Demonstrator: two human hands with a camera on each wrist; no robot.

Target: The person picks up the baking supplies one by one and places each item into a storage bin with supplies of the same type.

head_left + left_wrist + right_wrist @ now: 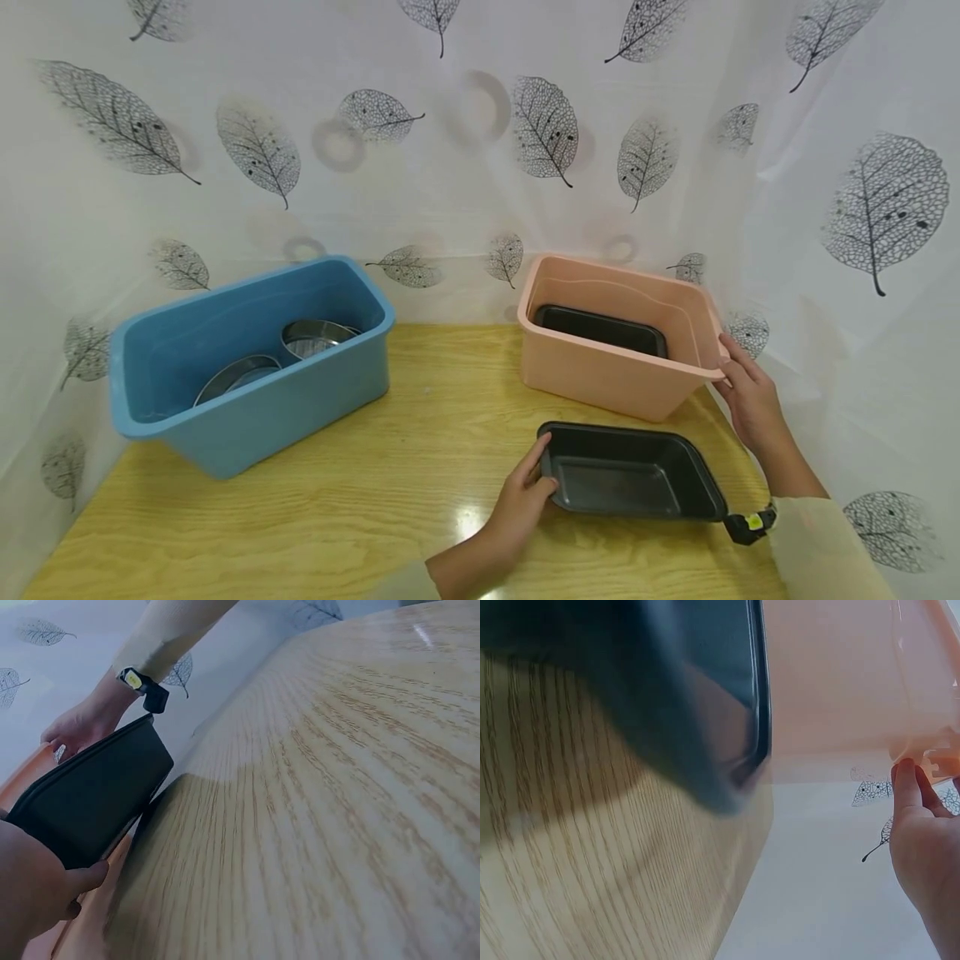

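My left hand [516, 510] pinches the left end of a dark rectangular loaf pan [622, 483], thumb inside the near corner and fingers round the rim. The loaf pan is tilted, its inside facing me, in front of a pink plastic bin [592, 371]. At the bin's right end my right hand [753, 408] grips the rim; in the right wrist view its thumb and fingers [907, 784] hold the pink edge. Inside the pink bin lies another dark pan [600, 329], partly hidden by the near wall. From the left wrist view, the held loaf pan [97, 791] shows its outer side.
A larger blue plastic bin [277, 437] stands at the left, with round metal pans [315, 337] inside. Both bins rest on a wood-grain table [427, 467]. A white curtain with leaf prints [450, 192] hangs behind and at the sides.
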